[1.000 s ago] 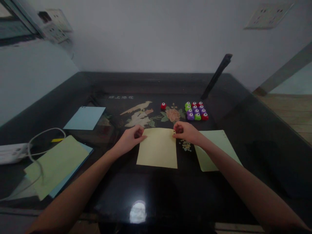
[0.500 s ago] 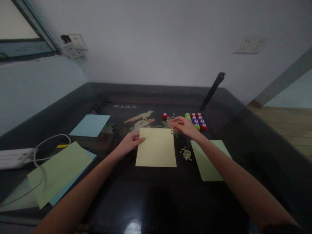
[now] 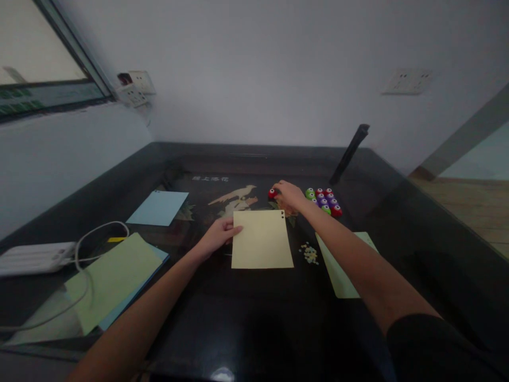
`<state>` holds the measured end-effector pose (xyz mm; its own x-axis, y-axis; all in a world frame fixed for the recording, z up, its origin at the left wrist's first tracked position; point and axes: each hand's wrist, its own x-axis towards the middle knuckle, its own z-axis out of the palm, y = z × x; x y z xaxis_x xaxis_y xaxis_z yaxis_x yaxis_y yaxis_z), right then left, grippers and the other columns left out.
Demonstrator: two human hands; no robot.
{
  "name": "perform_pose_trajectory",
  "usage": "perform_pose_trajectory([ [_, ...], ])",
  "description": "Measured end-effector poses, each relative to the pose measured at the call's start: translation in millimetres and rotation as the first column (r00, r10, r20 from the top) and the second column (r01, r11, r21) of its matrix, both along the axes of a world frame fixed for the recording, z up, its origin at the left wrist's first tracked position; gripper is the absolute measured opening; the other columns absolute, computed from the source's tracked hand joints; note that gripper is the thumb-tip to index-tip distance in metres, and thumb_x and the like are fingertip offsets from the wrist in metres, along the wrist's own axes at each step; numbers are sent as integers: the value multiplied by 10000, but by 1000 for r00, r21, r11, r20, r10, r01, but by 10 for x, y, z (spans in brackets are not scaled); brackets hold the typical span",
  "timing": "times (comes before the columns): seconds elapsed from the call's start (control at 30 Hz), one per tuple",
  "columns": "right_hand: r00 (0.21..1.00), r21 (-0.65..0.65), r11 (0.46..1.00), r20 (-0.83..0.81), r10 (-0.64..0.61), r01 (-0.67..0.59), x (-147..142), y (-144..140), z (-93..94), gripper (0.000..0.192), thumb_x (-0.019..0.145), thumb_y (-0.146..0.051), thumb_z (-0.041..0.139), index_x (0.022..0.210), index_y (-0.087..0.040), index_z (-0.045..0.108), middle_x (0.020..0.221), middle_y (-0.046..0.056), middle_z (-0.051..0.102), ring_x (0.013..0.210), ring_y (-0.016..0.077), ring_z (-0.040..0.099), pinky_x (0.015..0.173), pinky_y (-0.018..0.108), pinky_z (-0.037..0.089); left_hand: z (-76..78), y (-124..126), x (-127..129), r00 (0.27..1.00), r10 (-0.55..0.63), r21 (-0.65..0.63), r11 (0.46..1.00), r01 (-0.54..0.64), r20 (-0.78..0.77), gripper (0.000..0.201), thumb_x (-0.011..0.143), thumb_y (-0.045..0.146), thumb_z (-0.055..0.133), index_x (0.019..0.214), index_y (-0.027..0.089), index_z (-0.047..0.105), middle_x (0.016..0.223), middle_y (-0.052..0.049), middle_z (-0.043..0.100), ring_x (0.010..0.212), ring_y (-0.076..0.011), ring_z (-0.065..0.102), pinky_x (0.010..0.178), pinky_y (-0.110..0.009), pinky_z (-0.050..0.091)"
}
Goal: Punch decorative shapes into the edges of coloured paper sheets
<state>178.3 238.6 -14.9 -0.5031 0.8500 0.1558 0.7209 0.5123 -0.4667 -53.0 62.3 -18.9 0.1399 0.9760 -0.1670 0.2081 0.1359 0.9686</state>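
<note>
Reaching with the right hand (image 3: 289,194), fingers curled over the lone red punch (image 3: 272,193), grip not confirmable; left hand (image 3: 218,235) flat, pinning the yellow sheet (image 3: 261,240) on the table (image 3: 246,318). I judge this the tool-pickup step; next needs a firm pinch and alignment at the sheet's edge.

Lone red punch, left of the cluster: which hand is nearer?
Right. The right hand reaches over the table and touches the lone red punch. The left hand is nearer the person, resting on the left edge of the yellow sheet.
</note>
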Motion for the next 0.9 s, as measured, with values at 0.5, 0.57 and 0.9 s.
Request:
perform_pose_trajectory([
  [0.5,672,-403,915,-684,-284,-24,862,-1298,285,341,717,-281,707,1018,-203,566,1005,66,686,744,181,674,661,351,546,177,-138,336,997,-44,-24,999,46,61,421,772,421,667,1084,140,649,682,-33,669,476,-113,509,432,-207,316],
  [0.57,561,-481,876,-729,-391,-15,978,-1523,309,349,682,-273,746,988,-213,590,950,44,695,715,176,666,650,349,536,161,-187,425,995,-29,-35,999,32,92,444,760,434,681,1088,136,648,680,-35,674,481,-120,527,430,-210,332],
  [0.9,329,-704,704,-688,-647,-90,1066,-1996,241,381,599,-200,816,947,-252,668,853,-3,701,717,137,650,737,319,537,0,-378,478,986,-9,-162,986,36,164,448,750,424,699,1093,143,637,737,-57,708,533,-142,597,453,-226,421],
])
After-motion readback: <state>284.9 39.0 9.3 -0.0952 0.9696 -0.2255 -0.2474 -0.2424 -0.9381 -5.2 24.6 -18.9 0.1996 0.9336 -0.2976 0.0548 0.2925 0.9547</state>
